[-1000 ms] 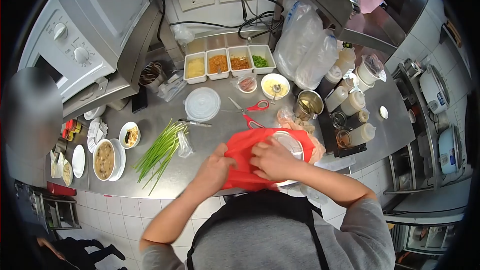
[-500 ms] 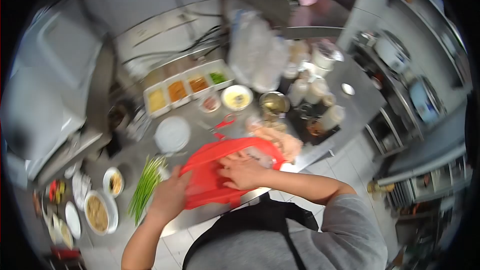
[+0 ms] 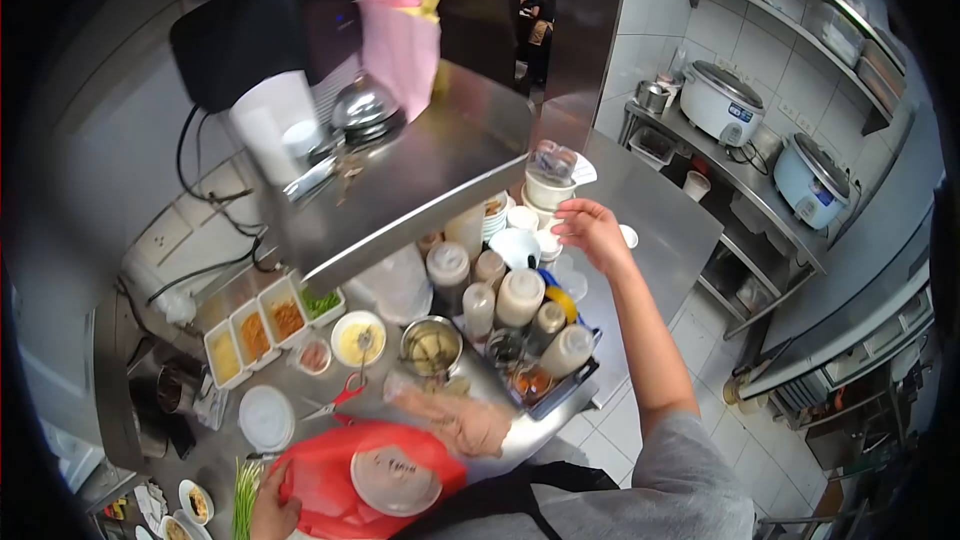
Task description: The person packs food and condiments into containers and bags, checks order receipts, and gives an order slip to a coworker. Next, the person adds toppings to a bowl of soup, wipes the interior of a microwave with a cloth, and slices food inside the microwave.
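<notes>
My left hand point(image 3: 272, 510) is closed on the left edge of a red plastic bag point(image 3: 325, 480) at the bottom of the view. In the bag's opening lies a round container with a whitish lid point(image 3: 396, 480) and dark handwriting on it. My right hand point(image 3: 592, 235) is stretched out, fingers slightly bent and apart, with nothing visible in it. It is beside the stacked white tubs point(image 3: 549, 190) and small white cups at the far side of the counter; whether it touches them I cannot tell.
Squeeze bottles point(image 3: 520, 298) stand in a dark tray. Red-handled scissors point(image 3: 345, 395), a metal pot point(image 3: 431, 345), a yellow-filled bowl point(image 3: 358, 338) and green stalks point(image 3: 246, 500) are on the counter. A raised steel shelf point(image 3: 430, 175) overhangs the back. Rice cookers point(image 3: 722, 103) stand right.
My right hand has left the red bag and moved up and right to the tubs. My left hand stays on the bag. The view has turned right, and the lidded container now shows clearly.
</notes>
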Action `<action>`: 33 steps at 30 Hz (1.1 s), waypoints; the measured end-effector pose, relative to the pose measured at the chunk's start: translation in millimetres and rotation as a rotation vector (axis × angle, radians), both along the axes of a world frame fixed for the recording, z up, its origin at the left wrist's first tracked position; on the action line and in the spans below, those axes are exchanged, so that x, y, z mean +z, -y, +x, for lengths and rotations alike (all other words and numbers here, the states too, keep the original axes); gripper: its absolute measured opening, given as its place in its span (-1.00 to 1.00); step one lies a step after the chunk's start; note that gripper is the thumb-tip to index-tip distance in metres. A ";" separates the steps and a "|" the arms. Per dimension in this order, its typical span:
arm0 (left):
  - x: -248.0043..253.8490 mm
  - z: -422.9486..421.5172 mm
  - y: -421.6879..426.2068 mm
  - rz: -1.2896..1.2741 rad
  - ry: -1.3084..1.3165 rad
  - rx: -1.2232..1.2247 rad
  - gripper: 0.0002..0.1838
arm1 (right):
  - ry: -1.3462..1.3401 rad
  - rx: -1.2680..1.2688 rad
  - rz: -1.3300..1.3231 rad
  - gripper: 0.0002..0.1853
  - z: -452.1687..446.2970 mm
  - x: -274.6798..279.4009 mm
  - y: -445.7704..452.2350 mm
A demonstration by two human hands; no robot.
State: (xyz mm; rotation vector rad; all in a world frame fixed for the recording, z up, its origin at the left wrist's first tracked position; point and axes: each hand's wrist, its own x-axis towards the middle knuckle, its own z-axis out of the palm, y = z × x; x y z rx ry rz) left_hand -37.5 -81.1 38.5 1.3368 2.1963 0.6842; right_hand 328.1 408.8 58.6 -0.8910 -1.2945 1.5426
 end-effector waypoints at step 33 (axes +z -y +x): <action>16.0 42.3 -19.3 -0.220 0.072 0.419 -0.36 | 0.334 0.144 -0.556 -0.56 229.0 -143.5 -48.7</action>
